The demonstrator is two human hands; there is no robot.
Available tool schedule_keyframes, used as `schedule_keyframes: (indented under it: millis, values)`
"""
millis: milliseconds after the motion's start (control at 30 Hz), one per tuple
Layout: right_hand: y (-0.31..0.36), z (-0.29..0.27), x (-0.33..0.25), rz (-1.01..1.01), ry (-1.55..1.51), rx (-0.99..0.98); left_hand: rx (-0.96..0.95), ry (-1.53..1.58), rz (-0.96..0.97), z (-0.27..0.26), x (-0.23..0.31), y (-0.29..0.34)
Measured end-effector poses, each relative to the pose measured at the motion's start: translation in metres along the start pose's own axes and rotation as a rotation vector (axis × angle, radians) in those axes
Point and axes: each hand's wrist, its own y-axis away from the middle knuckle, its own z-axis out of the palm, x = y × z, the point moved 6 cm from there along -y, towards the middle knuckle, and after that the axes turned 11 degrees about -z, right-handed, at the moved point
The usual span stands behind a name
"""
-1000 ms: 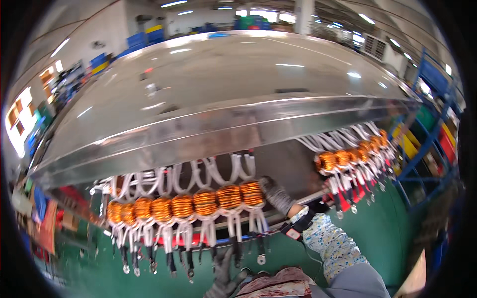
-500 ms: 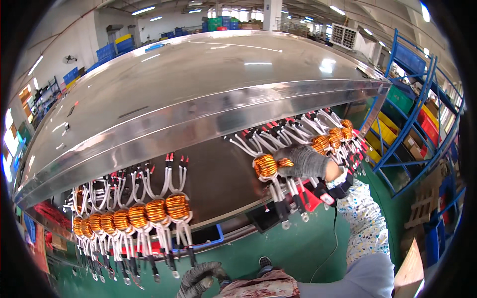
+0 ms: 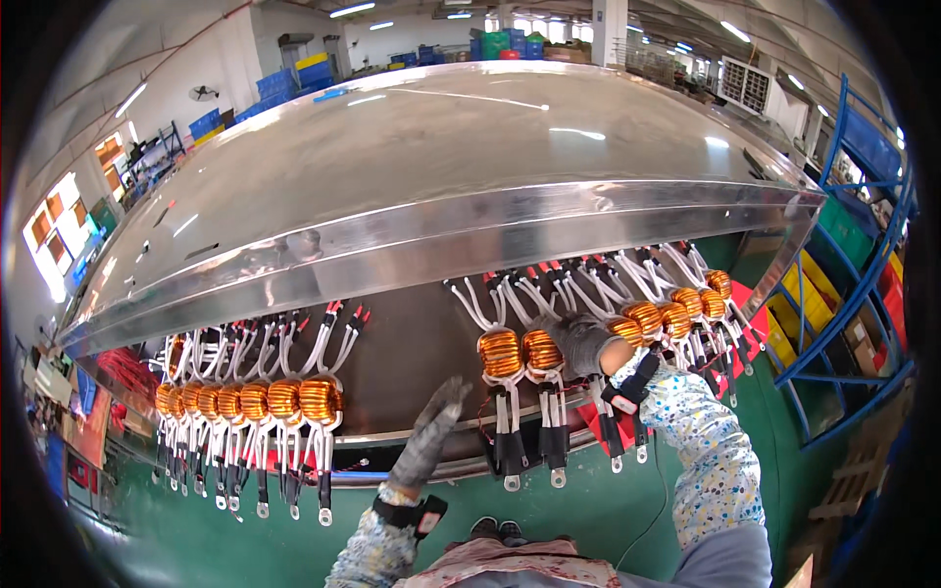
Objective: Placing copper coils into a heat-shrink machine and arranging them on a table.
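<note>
My left hand (image 3: 427,439), in a grey glove, reaches over the front edge of the lower shelf (image 3: 402,343). Its fingers are stretched out and hold nothing. My right hand (image 3: 580,345), gloved too, is among the right-hand row of copper-wound toroid coils, touching or very near a coil (image 3: 542,351); its fingertips are hidden. Left of that stands another coil (image 3: 501,353). More coils (image 3: 643,318) lie beyond my right wrist. White sleeved leads run from each coil, with black sleeves and metal ring terminals (image 3: 512,482) hanging over the edge.
Another row of coils (image 3: 319,400) lines the shelf at the left. Above the shelf spans a wide metal tabletop (image 3: 392,147) with a shiny front rim. A blue rack (image 3: 853,265) with coloured bins stands at the right. A dark cable (image 3: 659,500) trails on the green floor.
My left hand has risen from the lower edge to the shelf front, fingers now extended. The coil at my right fingertips now sits upright beside the leftmost one. The view has shifted.
</note>
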Motion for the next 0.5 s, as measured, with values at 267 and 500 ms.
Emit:
schedule_keyframes:
  millis: [267, 500]
  values:
    - [-0.012, 0.022, 0.004, -0.050, 0.171, 0.022, -0.106, 0.421, -0.061, 0.004, -0.052, -0.112]
    - [-0.005, 0.011, -0.034, -0.076, 0.054, 0.075, -0.028, 0.231, -0.071, 0.000, -0.022, -0.069]
